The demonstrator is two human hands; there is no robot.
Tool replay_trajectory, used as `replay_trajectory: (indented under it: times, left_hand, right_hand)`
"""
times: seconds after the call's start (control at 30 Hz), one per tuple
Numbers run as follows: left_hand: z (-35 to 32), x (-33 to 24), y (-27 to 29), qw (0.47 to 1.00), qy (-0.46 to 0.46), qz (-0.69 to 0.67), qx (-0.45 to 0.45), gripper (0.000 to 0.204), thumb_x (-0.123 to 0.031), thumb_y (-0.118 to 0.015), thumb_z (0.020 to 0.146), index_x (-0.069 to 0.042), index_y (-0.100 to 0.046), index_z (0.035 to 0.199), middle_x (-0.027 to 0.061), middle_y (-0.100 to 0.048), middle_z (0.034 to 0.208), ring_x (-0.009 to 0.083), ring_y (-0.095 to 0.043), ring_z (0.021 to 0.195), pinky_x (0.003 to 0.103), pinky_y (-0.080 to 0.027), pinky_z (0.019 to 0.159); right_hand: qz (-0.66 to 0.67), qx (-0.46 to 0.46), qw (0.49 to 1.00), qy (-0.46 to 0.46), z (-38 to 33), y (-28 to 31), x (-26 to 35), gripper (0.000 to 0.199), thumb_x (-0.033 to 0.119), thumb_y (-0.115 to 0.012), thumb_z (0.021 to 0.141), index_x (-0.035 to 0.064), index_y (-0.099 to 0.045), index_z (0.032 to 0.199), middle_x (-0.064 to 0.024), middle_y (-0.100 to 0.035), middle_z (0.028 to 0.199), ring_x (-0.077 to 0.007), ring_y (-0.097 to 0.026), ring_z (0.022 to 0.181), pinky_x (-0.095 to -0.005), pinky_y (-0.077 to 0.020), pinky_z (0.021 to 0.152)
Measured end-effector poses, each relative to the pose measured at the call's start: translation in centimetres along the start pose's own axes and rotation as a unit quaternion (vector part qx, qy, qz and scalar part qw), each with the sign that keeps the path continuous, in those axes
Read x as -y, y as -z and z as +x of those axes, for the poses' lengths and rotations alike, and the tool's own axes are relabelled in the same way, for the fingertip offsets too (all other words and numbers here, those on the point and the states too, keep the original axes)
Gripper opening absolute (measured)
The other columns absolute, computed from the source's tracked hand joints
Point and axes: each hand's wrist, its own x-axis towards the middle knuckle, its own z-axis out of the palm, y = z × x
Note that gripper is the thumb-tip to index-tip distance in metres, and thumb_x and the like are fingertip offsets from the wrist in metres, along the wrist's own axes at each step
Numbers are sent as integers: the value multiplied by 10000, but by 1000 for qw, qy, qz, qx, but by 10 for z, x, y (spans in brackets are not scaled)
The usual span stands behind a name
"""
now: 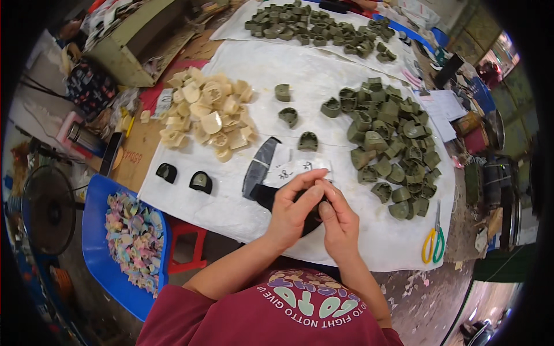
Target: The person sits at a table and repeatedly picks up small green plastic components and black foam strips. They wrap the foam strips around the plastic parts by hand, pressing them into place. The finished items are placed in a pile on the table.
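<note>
My left hand [295,206] and my right hand [339,218] meet over the near edge of the white-covered table [231,213]. Thumbs and fingertips of both are pinched together around a black piece [264,196], mostly hidden behind the fingers; its exact kind I cannot make out. A dark curved strip [262,164] and a white paper tag [288,173] with handwriting lie just beyond. Two black heel-shaped pieces [201,181] rest to the left. Beyond my hands stand three olive-green heel-shaped pieces, the closest one [308,141] hollow-faced.
Cream heel-shaped pieces [208,115] are heaped at the left, olive-green ones [392,144] at the right, more at the far end [317,26]. Scissors [434,242] with yellow and green handles lie at the right edge. A blue bin [95,230] of colourful scraps and a red stool [187,245] stand left.
</note>
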Motion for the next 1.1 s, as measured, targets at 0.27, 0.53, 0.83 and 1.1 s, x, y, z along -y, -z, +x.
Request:
replay_trajectory:
  times: [0.27, 0.53, 0.83, 1.1]
  left_hand:
    - [30, -81, 186, 675, -214, 651, -274, 300, -110, -531, 867, -8, -578, 1146, 172, -555, 1007, 331, -556, 940, 393, -455, 823]
    - [30, -70, 177, 628, -290, 683, -235, 386, -45, -650, 775, -25, -591, 1157, 179, -536, 1137, 351, -517, 1066, 430, -402, 930]
    - [3, -17, 35, 805, -296, 514, 26, 370, 20, -659, 752, -30, -617, 1117, 171, -542, 1182, 303, -535, 1103, 369, -418, 941]
    - [-4, -4, 45, 917, -173, 358, -36, 266, 11, -626, 812, -4, -624, 1077, 127, -573, 1114, 218, -547, 1024, 317, -420, 900]
  right_hand:
    - [-160, -111, 981, -14, -12, 41, -15, 428, 100, -668, 848, 20, -555, 1253, -120, -653, 1126, -219, -632, 979, -340, -476, 871]
    - [-392, -35, 911, 122, -10, 37, -19, 231, 9, -671, 741, 56, -643, 966, -87, -665, 986, -259, -614, 889, -350, -461, 716]
    - [-528, 148, 821, 162, -16, 25, -27, 383, 27, -634, 709, 124, -638, 1079, -35, -611, 1056, -244, -520, 1034, -440, -333, 944]
    - [-423, 31, 901, 94, -18, 47, -16, 294, 75, -681, 735, 105, -627, 1022, -42, -609, 957, -241, -529, 973, -396, -345, 872]
